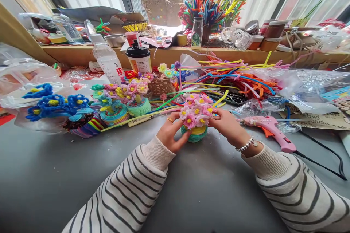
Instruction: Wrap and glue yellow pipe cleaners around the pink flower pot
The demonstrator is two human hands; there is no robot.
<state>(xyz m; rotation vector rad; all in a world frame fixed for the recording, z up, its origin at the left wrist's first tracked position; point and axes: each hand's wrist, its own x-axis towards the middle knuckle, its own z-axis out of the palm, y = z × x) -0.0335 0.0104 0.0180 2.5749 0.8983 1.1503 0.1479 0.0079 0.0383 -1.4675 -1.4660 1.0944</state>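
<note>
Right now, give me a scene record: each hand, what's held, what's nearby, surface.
flower pot: pink pipe-cleaner blooms, teal and yellow base, upright
left hand: holds the flower pot's side
right hand: pinches its flowers, opposite side
glue gun: pink, lying right of right hand
finished pots: clustered to the left
table: grey

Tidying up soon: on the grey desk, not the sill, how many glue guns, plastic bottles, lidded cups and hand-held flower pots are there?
glue gun: 1
plastic bottle: 1
lidded cup: 1
flower pot, hand-held: 1
Total: 4
</note>
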